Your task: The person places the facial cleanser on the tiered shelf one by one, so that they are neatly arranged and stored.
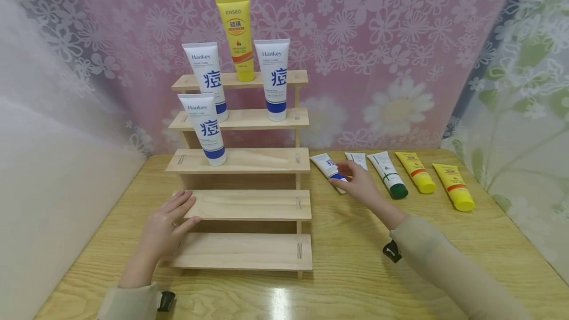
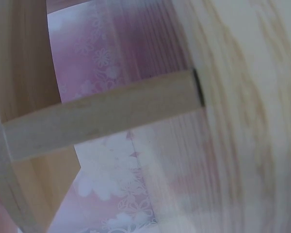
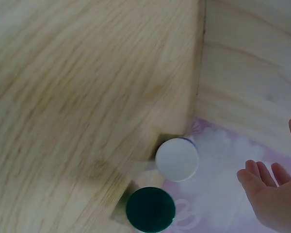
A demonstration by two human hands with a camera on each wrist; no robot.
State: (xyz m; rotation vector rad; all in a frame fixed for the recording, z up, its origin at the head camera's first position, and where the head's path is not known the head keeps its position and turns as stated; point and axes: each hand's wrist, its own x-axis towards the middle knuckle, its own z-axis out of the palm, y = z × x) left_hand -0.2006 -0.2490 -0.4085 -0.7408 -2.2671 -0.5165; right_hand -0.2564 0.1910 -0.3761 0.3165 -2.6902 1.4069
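Note:
My left hand [image 1: 166, 221] rests on the left end of a stepped wooden display rack [image 1: 253, 204], fingers extended on the second step from the bottom, thumb at its front edge. Right of the rack, my right hand [image 1: 359, 181] is over a white-and-blue squeeze tube [image 1: 326, 164] lying on the table, thumb and fingers on either side. In the right wrist view those fingers [image 3: 254, 184] stand apart from the thumb, nothing visible between them. A white cap [image 3: 177, 159] and a green cap [image 3: 150, 209] appear beside that hand.
The rack's upper steps hold a yellow tube [image 1: 237, 38] and white-and-blue tubes [image 1: 274, 78]. To the right lie a partly hidden white tube [image 1: 359, 159], a green-capped tube [image 1: 386, 172] and two yellow tubes [image 1: 415, 172]. Floral cloth [image 1: 369, 63] hangs behind the table [image 1: 351, 265].

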